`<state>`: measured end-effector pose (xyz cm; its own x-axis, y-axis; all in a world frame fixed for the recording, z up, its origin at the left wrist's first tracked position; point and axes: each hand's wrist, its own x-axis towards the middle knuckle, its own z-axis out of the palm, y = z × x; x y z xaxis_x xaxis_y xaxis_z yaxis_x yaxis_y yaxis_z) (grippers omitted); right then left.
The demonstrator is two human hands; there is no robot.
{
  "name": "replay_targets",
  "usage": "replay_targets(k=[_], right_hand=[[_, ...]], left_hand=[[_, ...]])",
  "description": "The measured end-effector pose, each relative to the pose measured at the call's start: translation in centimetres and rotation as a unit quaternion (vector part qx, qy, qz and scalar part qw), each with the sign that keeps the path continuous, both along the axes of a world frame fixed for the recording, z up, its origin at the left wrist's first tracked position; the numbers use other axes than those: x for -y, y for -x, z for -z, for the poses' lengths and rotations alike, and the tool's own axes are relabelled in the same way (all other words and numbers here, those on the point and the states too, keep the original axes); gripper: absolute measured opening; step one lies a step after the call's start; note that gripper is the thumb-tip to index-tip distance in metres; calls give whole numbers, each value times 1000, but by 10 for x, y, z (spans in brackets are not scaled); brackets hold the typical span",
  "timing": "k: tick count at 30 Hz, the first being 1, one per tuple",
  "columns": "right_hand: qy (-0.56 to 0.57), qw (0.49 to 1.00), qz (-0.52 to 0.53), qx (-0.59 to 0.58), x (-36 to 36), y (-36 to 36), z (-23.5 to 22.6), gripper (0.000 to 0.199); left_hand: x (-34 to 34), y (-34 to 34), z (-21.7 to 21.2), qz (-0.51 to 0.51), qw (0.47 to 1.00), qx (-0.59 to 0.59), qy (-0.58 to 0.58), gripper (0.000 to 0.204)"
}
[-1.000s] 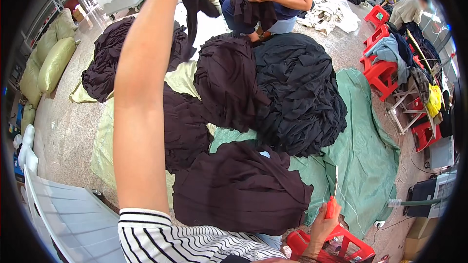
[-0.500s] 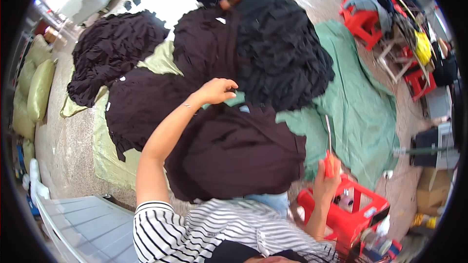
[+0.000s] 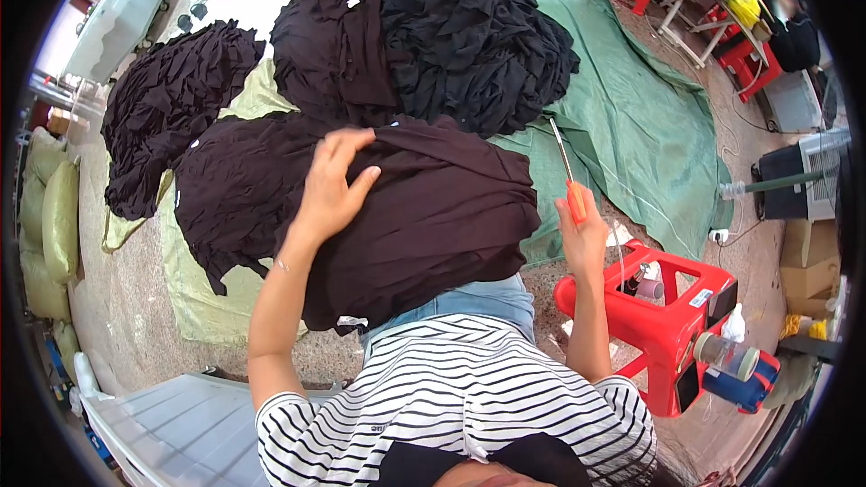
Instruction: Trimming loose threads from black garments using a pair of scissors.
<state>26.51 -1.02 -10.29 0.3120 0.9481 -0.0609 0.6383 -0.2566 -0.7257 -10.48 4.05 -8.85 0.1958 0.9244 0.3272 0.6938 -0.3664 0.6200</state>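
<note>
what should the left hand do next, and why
Perhaps close the left hand on the dark cloth over the lap: it is empty and open over that cloth, while the right hand is taken up with the orange-handled tool.

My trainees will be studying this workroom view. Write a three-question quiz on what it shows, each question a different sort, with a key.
1. Multiple choice: How is the left hand, at the dark brown fabric on the lap?
A) clenched in a fist
B) wrapped round a cup
C) open, fingers loosely bent

2. True or false: The right hand holds the orange-handled tool with its shaft pointing away from the body.

3. Fill in: The sheet spread to the right of the blackish fabric pile is coloured ____.

Key: 1. C; 2. True; 3. green
</note>
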Motion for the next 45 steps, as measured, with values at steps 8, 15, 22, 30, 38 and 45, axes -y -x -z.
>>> replay_targets(k=[8,15,22,30,38,45], right_hand=[[-27,998,-48,-39,-20,-6,32,50],[-52,998,-10,-35,-2,-36,43,49],[-77,994,-36,-65,-35,-15,44,46],[96,987,-124,-37,-147,34,39,72],[-41,952,-199,-231,-194,45,46,32],[-304,898,-113,-298,-147,-26,-127,54]], left_hand=[[-61,9,13,65,988,-29,134,24],[95,-2,-117,104,983,-60,-139,31],[133,9,-66,66,987,-79,124,56],[110,-23,-46,-128,957,-254,56,107],[91,-61,-42,20,975,-220,-24,96],[58,-71,-38,26,987,-160,11,114]])
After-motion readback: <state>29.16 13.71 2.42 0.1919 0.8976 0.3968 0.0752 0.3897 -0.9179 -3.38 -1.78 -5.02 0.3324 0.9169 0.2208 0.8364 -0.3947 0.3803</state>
